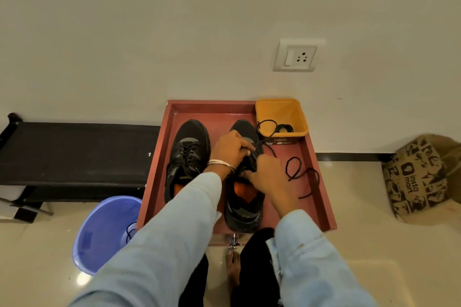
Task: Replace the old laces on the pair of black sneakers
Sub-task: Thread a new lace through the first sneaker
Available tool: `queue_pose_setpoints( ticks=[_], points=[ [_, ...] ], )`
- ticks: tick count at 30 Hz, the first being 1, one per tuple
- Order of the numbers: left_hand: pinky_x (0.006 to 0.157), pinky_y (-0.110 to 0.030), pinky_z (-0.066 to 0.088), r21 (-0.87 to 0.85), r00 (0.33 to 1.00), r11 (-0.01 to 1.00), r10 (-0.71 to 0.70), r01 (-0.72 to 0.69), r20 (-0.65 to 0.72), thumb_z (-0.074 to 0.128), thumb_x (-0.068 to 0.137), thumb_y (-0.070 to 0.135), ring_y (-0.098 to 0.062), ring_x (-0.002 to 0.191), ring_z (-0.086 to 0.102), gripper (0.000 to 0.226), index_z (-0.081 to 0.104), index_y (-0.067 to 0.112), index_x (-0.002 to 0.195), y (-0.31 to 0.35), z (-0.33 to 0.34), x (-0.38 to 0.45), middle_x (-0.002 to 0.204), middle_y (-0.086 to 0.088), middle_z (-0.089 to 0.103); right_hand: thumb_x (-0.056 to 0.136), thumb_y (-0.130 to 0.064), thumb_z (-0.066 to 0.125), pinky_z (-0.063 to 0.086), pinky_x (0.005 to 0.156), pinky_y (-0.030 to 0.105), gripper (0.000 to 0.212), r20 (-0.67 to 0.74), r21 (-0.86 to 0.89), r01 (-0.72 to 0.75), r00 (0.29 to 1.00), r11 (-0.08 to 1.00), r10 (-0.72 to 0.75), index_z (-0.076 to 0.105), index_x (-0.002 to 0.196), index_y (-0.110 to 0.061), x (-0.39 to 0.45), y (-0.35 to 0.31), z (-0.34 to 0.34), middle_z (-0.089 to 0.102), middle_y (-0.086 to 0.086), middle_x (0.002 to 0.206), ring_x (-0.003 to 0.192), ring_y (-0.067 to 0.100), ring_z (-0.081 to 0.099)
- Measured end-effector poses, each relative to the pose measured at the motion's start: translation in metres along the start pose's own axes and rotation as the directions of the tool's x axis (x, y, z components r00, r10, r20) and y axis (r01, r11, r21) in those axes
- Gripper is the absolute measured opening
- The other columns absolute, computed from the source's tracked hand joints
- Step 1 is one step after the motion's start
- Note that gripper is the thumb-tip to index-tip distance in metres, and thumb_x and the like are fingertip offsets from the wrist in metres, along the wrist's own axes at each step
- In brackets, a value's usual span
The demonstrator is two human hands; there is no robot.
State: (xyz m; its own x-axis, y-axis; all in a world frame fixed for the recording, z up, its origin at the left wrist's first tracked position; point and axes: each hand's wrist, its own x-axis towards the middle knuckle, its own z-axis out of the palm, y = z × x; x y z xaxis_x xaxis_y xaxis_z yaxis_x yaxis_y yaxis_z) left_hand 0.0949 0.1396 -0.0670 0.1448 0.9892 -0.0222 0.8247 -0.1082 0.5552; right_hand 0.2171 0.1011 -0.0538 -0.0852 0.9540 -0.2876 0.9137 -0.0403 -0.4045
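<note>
From my remote seat I look down on a reddish-brown tray (321, 182) set on the pale floor against a white wall. Two black sneakers stand in it side by side, toes toward the wall. The left sneaker (185, 157) is fully laced and untouched. The right sneaker (245, 199) is under both hands, its orange insole showing.

The left hand (229, 148) sits curled over the eyelet area, a metal bangle (222, 164) at its wrist; its fingers pinch at the lace near the tongue. The right hand (268, 173) comes in from the other side, fingertips drawn together on the lace at the shoe's throat. I cannot tell exactly which eyelet either hand is working — the fingers cover it.

A black lace (296, 169) trails away from the right sneaker, looping loosely over the tray bottom to the right of the shoe. A yellow tub (282, 112) stands in the tray's far right corner with another coiled black lace (284, 128) inside, one loop of it hanging over the near rim.

Left of the tray stands a blue bucket (99, 227) with a dark lace (129, 232) in it. Behind that, a low black bench (74, 152). Printed paper bag (421, 177) at far right. Wall socket (296, 56) above the tray. Both sleeves are pale blue.
</note>
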Motion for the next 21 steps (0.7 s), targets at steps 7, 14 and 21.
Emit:
queue_pose_setpoints(
  ticks=[7,14,21],
  points=[
    [0.08,-0.03,0.042,-0.136,0.991,0.988,-0.092,0.078,-0.1,0.047,0.092,0.004,-0.027,0.096,0.059,0.019,0.066,0.008,0.094,-0.003,0.011,0.009,0.102,-0.01,0.066,0.096,-0.013,0.046,0.05,0.083,0.034,0.031,-0.123,-0.214,-0.097,0.99,0.972,0.072,0.052,0.121,0.005,-0.002,-0.001,0.031,0.059,0.02,0.117,0.107,0.032,0.059],
    [0.07,-0.031,0.049,-0.886,0.869,0.453,-0.472,0.098,-0.145,0.032,0.1,0.003,-0.017,0.069,0.059,0.028,0.051,0.015,0.083,0.017,-0.022,0.012,0.072,-0.005,0.062,0.094,-0.016,0.051,0.05,0.078,0.036,0.024,-0.053,-0.077,-0.128,0.991,0.989,0.124,0.062,0.113,-0.004,-0.008,-0.004,0.025,0.063,0.015,0.113,0.104,0.033,0.061],
    [0.04,-0.019,0.029,-0.982,0.926,-0.081,-0.352,-0.173,-0.134,0.032,0.096,-0.001,-0.008,0.037,0.03,0.028,0.052,0.012,0.081,0.039,-0.111,-0.006,0.05,0.001,0.042,0.094,-0.018,0.051,0.05,0.075,0.036,0.024,-0.018,-0.041,-0.152,0.988,0.987,0.152,0.063,0.111,-0.006,-0.008,-0.007,0.023,0.064,0.014,0.11,0.102,0.033,0.062]
  ],
)
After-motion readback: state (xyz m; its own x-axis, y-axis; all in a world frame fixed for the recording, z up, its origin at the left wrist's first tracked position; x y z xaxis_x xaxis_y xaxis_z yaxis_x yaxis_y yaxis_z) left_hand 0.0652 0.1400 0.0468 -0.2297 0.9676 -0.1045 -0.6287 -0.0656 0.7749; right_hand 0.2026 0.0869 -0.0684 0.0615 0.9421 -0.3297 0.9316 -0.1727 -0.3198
